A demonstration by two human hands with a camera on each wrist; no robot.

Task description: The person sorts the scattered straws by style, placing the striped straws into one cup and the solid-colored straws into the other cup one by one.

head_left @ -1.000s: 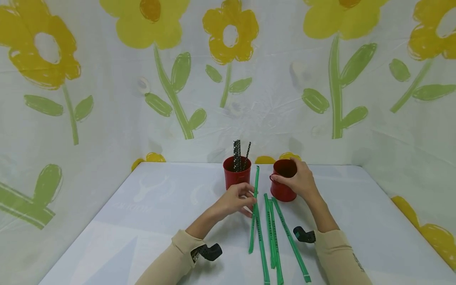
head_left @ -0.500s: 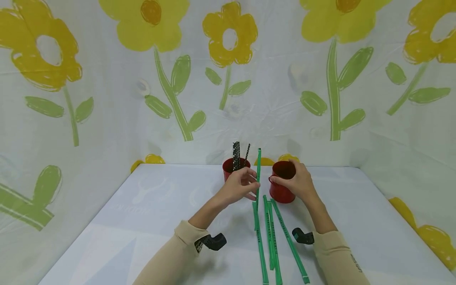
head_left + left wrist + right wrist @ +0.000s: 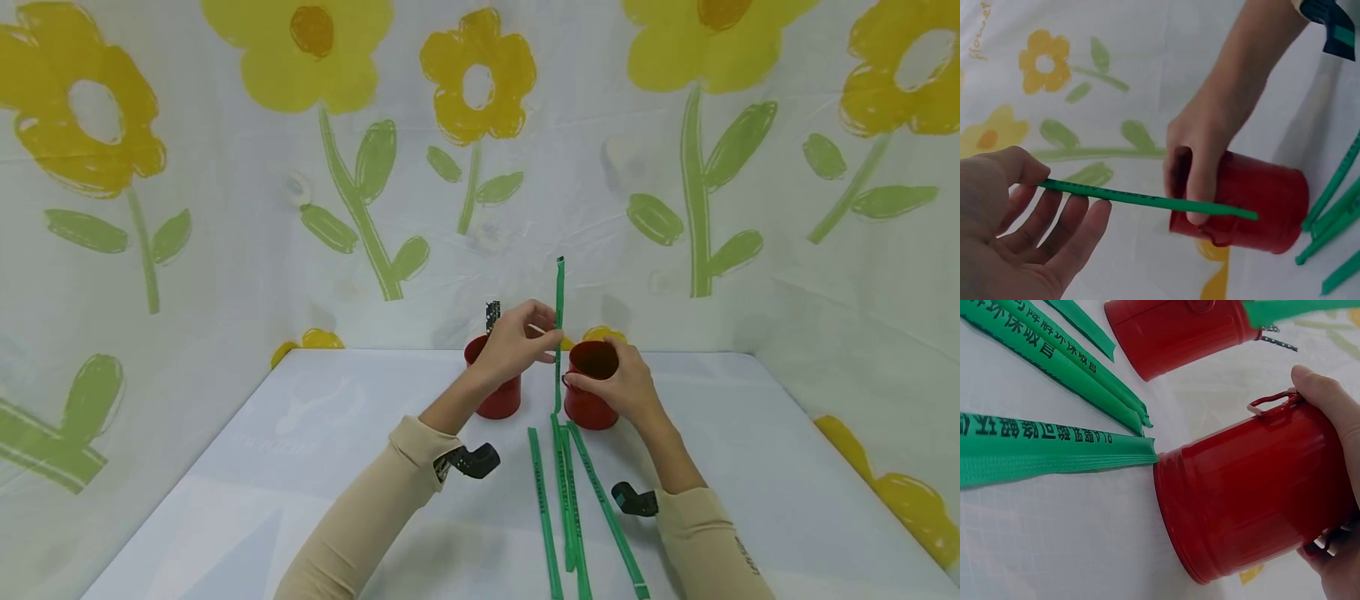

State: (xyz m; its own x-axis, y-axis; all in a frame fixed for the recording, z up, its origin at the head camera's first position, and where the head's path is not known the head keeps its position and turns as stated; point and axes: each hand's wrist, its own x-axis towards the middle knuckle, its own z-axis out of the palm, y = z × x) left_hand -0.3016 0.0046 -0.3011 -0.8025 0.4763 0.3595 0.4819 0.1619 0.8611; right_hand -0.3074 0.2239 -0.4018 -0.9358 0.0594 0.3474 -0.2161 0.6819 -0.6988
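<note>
My left hand [image 3: 519,340] pinches a green wrapped straw [image 3: 560,292] between thumb and fingers. In the head view the straw stands upright, its lower end just left of the right red bucket [image 3: 587,408]. Seen from the left wrist, the straw [image 3: 1141,199] overlaps the bucket and the thumb of the right hand. My right hand [image 3: 632,382] grips that bucket at its rim, thumb beside the small handle lug. The bucket [image 3: 1260,481] is upright on the table, and no straws show in its mouth. Several green wrapped straws [image 3: 546,517] lie in front of it.
A second red bucket [image 3: 501,400] stands to the left, partly behind my left hand, with black dotted straws [image 3: 492,317] in it. The white table [image 3: 300,483] ends at a flower-printed curtain [image 3: 570,167] behind both buckets.
My left hand has lifted the green straw up and rightward, away from the straws on the table and over towards the right bucket. My right hand keeps its hold on the bucket.
</note>
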